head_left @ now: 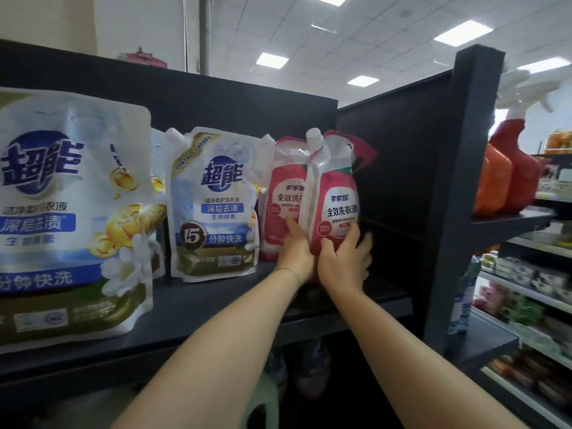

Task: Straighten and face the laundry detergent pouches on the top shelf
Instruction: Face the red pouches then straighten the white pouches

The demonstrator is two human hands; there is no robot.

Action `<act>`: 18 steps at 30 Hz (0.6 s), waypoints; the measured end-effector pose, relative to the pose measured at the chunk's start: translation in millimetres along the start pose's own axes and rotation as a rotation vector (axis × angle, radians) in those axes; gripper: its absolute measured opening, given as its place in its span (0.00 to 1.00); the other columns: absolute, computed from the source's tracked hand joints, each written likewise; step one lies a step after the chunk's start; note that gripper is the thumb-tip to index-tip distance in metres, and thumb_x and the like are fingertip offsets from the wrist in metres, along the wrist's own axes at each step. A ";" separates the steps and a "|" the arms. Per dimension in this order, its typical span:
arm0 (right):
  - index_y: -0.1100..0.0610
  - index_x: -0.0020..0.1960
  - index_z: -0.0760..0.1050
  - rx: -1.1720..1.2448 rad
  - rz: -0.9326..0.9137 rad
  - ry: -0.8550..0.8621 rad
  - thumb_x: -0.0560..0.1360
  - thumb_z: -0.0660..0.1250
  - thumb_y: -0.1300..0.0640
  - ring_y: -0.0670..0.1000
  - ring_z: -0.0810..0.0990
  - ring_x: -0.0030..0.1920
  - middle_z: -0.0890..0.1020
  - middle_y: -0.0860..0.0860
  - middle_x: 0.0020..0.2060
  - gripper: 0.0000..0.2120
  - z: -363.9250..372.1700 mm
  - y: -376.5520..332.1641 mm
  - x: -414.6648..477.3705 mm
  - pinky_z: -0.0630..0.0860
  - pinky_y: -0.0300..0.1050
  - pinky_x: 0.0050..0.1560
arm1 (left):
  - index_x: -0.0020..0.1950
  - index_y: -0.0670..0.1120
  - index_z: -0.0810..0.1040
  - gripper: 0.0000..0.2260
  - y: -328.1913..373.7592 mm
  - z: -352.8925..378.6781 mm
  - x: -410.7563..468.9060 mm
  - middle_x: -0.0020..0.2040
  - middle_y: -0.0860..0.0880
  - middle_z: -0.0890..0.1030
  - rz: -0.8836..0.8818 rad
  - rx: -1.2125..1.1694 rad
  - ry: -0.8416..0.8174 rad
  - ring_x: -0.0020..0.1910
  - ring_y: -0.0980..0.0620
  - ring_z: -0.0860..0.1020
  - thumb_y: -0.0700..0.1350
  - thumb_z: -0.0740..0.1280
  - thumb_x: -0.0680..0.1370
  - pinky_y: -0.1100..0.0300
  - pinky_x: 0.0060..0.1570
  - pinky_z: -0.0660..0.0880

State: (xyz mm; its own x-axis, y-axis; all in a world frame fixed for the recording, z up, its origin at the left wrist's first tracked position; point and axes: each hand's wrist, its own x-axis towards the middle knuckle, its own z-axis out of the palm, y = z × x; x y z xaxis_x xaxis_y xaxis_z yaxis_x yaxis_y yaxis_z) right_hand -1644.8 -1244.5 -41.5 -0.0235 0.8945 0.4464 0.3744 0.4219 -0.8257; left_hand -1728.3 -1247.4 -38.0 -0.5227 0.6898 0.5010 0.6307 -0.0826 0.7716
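A red and white detergent pouch with a white spout stands upright on the black top shelf, its label facing me. My left hand grips its lower left edge and my right hand grips its lower right side. Just behind it on the left stands a second red pouch. Further left stand a white and blue pouch and a larger white and blue pouch at the shelf's front.
A black side panel and post close the shelf on the right, with bare shelf between pouch and panel. Beyond the post stand red and orange spray bottles and lower shelves of packaged goods.
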 end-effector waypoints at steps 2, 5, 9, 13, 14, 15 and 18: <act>0.45 0.77 0.43 0.050 0.032 -0.093 0.78 0.57 0.48 0.64 0.53 0.73 0.50 0.57 0.76 0.33 5.1 1.3 0.0 0.55 0.63 0.71 | 0.74 0.42 0.62 0.28 -8.1 -4.7 5.3 0.60 0.42 0.78 0.076 0.162 -0.070 0.60 0.42 0.76 0.55 0.59 0.79 0.50 0.63 0.71; 0.49 0.77 0.39 -0.021 -0.014 -0.137 0.78 0.57 0.50 0.66 0.50 0.74 0.49 0.61 0.75 0.36 12.4 -5.1 -3.9 0.51 0.63 0.73 | 0.72 0.41 0.67 0.32 -20.0 -13.9 17.7 0.64 0.43 0.77 -0.026 0.090 -0.103 0.62 0.44 0.75 0.63 0.49 0.79 0.53 0.68 0.68; 0.53 0.77 0.39 -0.107 -0.052 -0.184 0.78 0.57 0.51 0.68 0.52 0.72 0.51 0.65 0.74 0.36 19.4 -19.9 -15.6 0.50 0.62 0.73 | 0.68 0.46 0.72 0.25 -18.5 -36.2 13.9 0.60 0.46 0.80 0.010 0.067 -0.019 0.54 0.48 0.79 0.60 0.49 0.81 0.55 0.59 0.75; 0.53 0.78 0.41 -0.234 -0.158 -0.275 0.80 0.56 0.48 0.66 0.59 0.71 0.58 0.66 0.72 0.34 23.6 -23.5 -17.3 0.57 0.58 0.70 | 0.77 0.43 0.45 0.41 -21.4 -54.7 0.4 0.75 0.41 0.57 0.236 0.300 0.097 0.74 0.45 0.59 0.39 0.69 0.74 0.50 0.73 0.59; 0.52 0.78 0.42 -0.248 -0.177 -0.330 0.79 0.57 0.47 0.65 0.62 0.70 0.62 0.65 0.71 0.34 21.6 -24.7 -12.2 0.60 0.56 0.69 | 0.78 0.42 0.40 0.44 -22.2 -58.0 -1.6 0.77 0.40 0.50 0.249 0.341 0.086 0.76 0.44 0.51 0.37 0.70 0.73 0.51 0.75 0.52; 0.52 0.77 0.46 -0.239 -0.186 -0.382 0.79 0.58 0.47 0.64 0.67 0.68 0.66 0.64 0.69 0.32 17.1 -27.0 -6.2 0.64 0.54 0.67 | 0.77 0.41 0.37 0.46 -19.5 -60.4 -5.1 0.77 0.40 0.44 0.251 0.377 0.061 0.77 0.44 0.45 0.36 0.70 0.73 0.52 0.75 0.47; 0.51 0.70 0.61 -0.288 -0.234 -0.391 0.78 0.60 0.48 0.62 0.75 0.60 0.76 0.59 0.62 0.23 -4.7 -37.1 7.6 0.73 0.51 0.58 | 0.78 0.45 0.41 0.48 -13.3 -67.6 -11.4 0.77 0.40 0.40 0.377 0.577 0.080 0.77 0.42 0.43 0.39 0.73 0.71 0.54 0.73 0.46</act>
State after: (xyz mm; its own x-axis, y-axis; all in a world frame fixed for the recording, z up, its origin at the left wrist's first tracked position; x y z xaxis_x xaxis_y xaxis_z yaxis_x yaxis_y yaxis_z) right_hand -1654.5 -1254.0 -5.8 -0.4600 0.7927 0.3999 0.5556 0.6084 -0.5668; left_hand -1769.5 -1302.8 -27.5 -0.2341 0.6324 0.7385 0.9703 0.1048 0.2179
